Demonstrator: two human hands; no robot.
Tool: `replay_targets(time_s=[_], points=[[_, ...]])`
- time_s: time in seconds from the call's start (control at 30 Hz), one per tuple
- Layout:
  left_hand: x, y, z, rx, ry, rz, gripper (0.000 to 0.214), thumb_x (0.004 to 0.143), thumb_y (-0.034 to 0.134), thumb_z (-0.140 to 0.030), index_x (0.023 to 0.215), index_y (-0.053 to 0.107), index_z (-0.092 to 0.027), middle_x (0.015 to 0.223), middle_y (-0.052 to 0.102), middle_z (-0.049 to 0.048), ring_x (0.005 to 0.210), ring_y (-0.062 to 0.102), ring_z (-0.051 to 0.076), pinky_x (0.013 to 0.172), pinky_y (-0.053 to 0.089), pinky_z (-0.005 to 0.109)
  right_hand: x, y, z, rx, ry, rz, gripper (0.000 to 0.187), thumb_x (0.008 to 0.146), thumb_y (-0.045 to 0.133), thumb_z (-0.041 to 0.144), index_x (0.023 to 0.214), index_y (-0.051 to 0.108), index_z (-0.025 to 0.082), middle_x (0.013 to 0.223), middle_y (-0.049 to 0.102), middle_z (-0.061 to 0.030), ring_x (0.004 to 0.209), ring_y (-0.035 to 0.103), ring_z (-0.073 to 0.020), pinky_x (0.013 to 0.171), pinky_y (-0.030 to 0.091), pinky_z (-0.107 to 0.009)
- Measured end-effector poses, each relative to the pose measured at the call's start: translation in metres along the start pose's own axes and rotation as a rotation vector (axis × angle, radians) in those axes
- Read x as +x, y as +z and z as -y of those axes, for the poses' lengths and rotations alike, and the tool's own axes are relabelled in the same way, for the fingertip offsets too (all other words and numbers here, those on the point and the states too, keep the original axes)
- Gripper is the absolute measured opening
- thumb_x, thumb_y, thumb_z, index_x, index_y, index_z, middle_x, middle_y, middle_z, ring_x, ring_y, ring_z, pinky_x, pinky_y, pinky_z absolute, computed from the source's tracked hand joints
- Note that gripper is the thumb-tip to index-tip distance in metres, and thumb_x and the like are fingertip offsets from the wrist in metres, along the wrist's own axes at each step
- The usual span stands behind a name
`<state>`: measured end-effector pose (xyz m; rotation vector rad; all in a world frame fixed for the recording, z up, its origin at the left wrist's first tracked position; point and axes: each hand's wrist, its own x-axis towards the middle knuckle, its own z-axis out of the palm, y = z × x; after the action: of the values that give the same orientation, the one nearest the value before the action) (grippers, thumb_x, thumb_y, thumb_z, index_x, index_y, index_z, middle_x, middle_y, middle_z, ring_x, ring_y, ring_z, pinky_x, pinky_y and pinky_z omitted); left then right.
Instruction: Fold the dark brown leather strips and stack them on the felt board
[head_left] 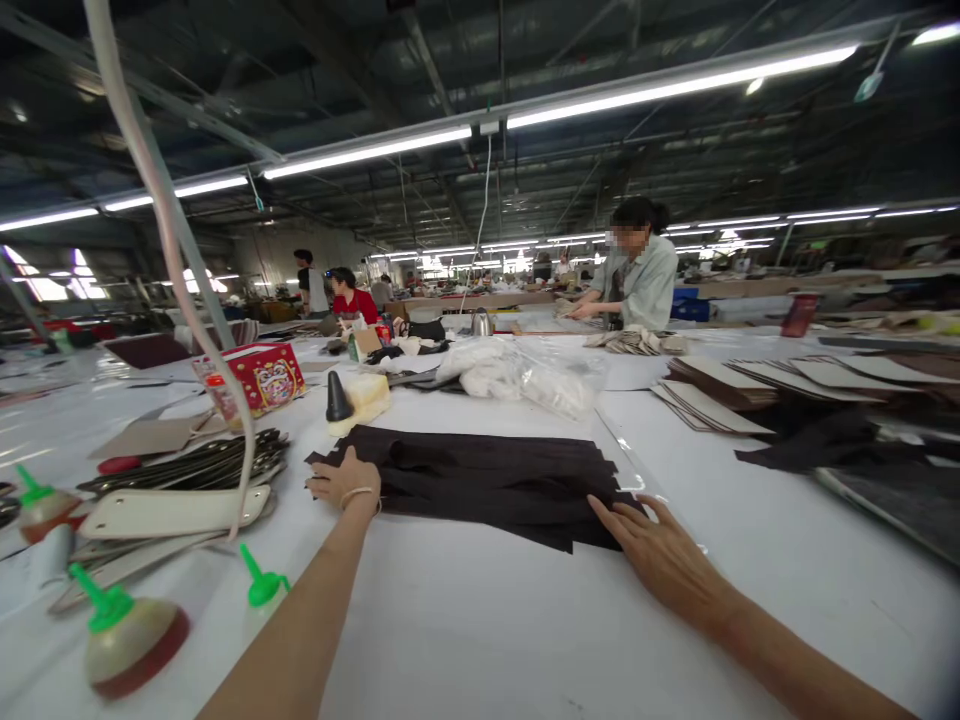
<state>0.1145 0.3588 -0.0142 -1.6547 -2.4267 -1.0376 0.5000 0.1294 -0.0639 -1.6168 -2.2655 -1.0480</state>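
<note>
Several dark brown fabric strips (480, 480) lie overlapping in a flat band across the white table in front of me. My left hand (349, 478), with a bracelet at the wrist, rests on the left end of the strips, its fingers stretched out. At the right end, my right hand (652, 545) touches the strips with its fingers apart. Both hands lie on top of the fabric rather than wrapped round it. Just behind the strips stands a black cone (339, 398) beside a pale yellow block (367, 400).
Green-capped squeeze bottles (135, 640), white strap pieces (172, 512) and a red box (274, 378) are on the left. A hanging hose (180, 270) drops there. Clear plastic bagging (540, 375) lies behind. Stacked panels (720, 385) sit right. A co-worker (637, 270) stands across the table.
</note>
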Motion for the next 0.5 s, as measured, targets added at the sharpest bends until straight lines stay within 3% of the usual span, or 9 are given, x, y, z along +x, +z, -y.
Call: replay_targets(time_s=[0.07,0.13,0.2,0.27,0.37,0.5], points=[[-0.020,0.001,-0.009,0.025,0.131,0.018,0.047,0.092,0.057,-0.033,0.135,0.045,-0.019,0.146,0.035,0.0129,0.133,0.034,0.034,0.107,0.027,0.062,-0.008,-0.003,0.001,0.038,0.018,0.047,0.063,0.079,0.029,-0.009,0.140,0.038,0.007,0.100,0.064,-0.0103,0.100,0.057,-0.0229,0.101,0.034,-0.048],[-0.052,0.003,-0.020,0.025,0.385,0.094,0.048,0.094,0.051,-0.030,0.140,0.040,-0.019,0.151,0.029,0.0138,0.139,0.024,0.033,0.112,0.019,0.058,-0.011,-0.009,0.004,0.085,0.048,0.111,0.061,0.080,0.029,-0.008,0.137,0.042,0.006,0.094,0.063,-0.0106,0.095,0.057,-0.0243,0.099,0.035,-0.050],[-0.089,0.007,-0.030,0.019,0.698,0.233,0.047,0.096,0.045,-0.030,0.142,0.039,-0.026,0.152,0.031,0.0076,0.141,0.023,0.026,0.114,0.021,0.046,-0.009,-0.014,0.007,0.122,0.073,0.163,0.058,0.081,0.030,-0.007,0.135,0.046,0.007,0.091,0.062,-0.0108,0.092,0.057,-0.0258,0.097,0.036,-0.052],[-0.122,0.014,-0.036,0.042,0.924,0.377,0.047,0.094,0.047,-0.040,0.140,0.041,-0.034,0.150,0.036,-0.0001,0.140,0.027,0.022,0.114,0.024,0.040,-0.004,-0.018,0.009,0.145,0.089,0.184,0.057,0.081,0.031,-0.006,0.133,0.049,0.010,0.093,0.062,-0.0112,0.092,0.056,-0.0268,0.095,0.036,-0.052],[-0.152,0.020,-0.039,0.111,1.046,0.498,0.047,0.095,0.040,-0.041,0.142,0.040,-0.030,0.149,0.036,0.0022,0.140,0.029,0.021,0.113,0.025,0.044,-0.001,-0.028,0.010,0.170,0.132,0.219,0.058,0.079,0.033,-0.006,0.131,0.052,0.012,0.097,0.061,-0.0128,0.094,0.056,-0.0279,0.092,0.038,-0.051],[-0.167,0.007,-0.036,0.136,1.119,0.555,0.049,0.093,0.033,-0.027,0.141,0.042,-0.024,0.149,0.034,0.0073,0.139,0.030,0.025,0.111,0.024,0.052,-0.018,-0.059,0.003,0.187,0.267,0.364,0.062,0.077,0.039,-0.003,0.137,0.044,0.012,0.100,0.061,-0.0138,0.092,0.058,-0.0270,0.084,0.042,-0.043]])
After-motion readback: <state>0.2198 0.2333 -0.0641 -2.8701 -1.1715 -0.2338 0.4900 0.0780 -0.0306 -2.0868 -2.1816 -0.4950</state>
